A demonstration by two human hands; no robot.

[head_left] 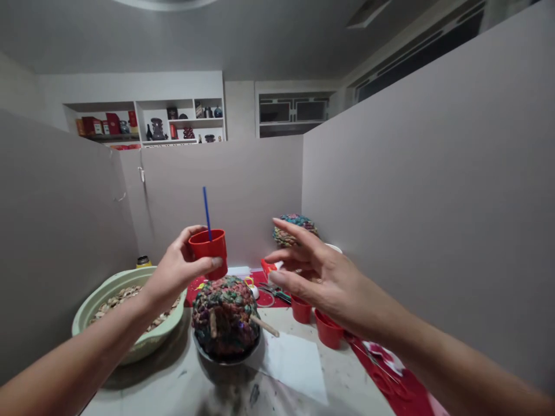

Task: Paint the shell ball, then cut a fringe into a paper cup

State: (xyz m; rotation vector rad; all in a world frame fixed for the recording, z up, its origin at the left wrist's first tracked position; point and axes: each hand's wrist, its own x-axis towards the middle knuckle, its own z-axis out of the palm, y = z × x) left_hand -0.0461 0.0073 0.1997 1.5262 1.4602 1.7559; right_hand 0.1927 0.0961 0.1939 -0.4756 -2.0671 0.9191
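Red cup (208,254) is up in the air in the left hand (178,263), with the thumb and fingers pressed on its sides. A thin blue stick (207,211) pokes out of it. Below is a bumpy, colourful ball (228,306) in a round dish (226,361). The right hand (319,273) has its fingers and thumb spread apart. Red boxes (113,123) on the white shelf (137,124) may have words, but they look too small to read.

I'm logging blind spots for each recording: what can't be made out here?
All in the head view:
- Inside bottom of the raised red cup: hidden by its wall.
- Part of the rear multicoloured ball: behind the right hand.
- Part of the green basin: behind the left forearm.
- Shelf box lettering: too small.
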